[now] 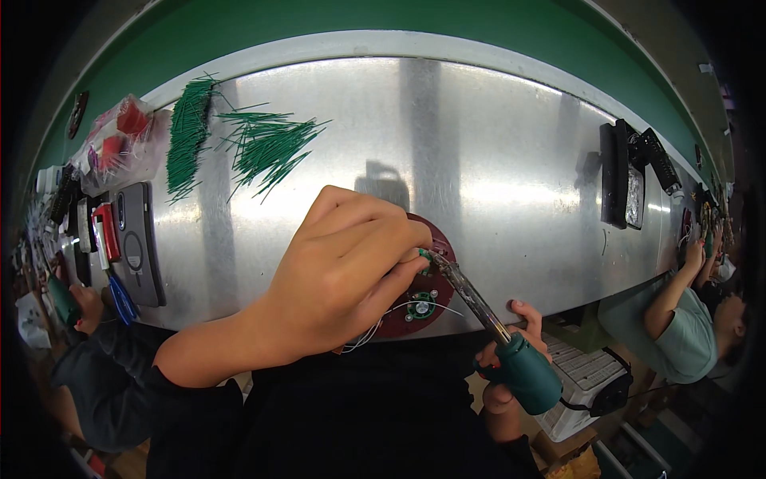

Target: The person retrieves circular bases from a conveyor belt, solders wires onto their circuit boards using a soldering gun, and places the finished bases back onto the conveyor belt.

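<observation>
My left hand (347,275) is closed in a pinch above a dark red round part (411,319) at the table's near edge. A small green piece (424,253) shows at its fingertips; I cannot tell if it is a wire. In my right hand (531,323) is a soldering iron (531,375) with a dark green handle. Its metal shaft slants up to the left, and the tip meets the red part close to my left fingertips. Below the tip, a small green round component (421,306) sits on the red part, with thin pale wires (367,335) beside it.
Two piles of short green wires (271,148) lie at the far left. Nearby are a plastic bag (120,152) with red pieces, a grey phone (140,247) and blue-handled pliers (121,299). A black holder (622,176) stands far right. Other people work at both sides.
</observation>
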{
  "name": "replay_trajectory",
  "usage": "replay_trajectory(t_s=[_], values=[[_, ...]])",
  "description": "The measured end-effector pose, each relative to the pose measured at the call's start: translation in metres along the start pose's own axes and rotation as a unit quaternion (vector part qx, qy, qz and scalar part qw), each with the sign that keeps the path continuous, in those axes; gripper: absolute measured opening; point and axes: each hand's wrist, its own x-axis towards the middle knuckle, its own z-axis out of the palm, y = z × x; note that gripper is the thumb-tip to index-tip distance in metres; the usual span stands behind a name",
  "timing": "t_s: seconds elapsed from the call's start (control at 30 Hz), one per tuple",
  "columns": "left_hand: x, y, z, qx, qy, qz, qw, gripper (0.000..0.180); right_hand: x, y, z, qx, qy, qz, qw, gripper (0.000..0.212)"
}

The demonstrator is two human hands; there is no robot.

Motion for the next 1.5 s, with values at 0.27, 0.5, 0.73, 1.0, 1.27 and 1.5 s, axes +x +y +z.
replay_trajectory(t_s=[0.27, 0.5, 0.73, 1.0, 1.27, 1.5], values=[[0.001, 0.001, 0.003, 0.0, -0.001, 0.009, 1.0, 0.032, -0.004, -0.004, 0.008, 0.08, 0.085, -0.006, 0.993, 0.076], [-0.001, 0.0, 0.005, 0.017, 0.0, 0.018, 1.0, 0.035, -0.013, 0.003, 0.007, 0.071, 0.069, 0.007, 0.995, 0.079], [-0.001, -0.001, 0.007, 0.011, -0.002, 0.015, 1.0, 0.037, -0.009, -0.002, 0.012, 0.065, 0.105, 0.008, 0.992, 0.081], [0.004, -0.002, 0.004, 0.006, -0.017, 0.014, 1.0, 0.039, -0.014, 0.007, 0.017, 0.07, 0.122, 0.022, 0.99, 0.081], [0.002, 0.0, 0.003, 0.005, -0.023, 0.012, 1.0, 0.038, -0.021, 0.008, 0.001, 0.047, 0.009, 0.03, 0.998, 0.089], [0.001, -0.001, 0.005, 0.002, -0.018, 0.009, 1.0, 0.036, -0.002, 0.007, 0.005, 0.046, 0.039, -0.064, 0.996, 0.072]])
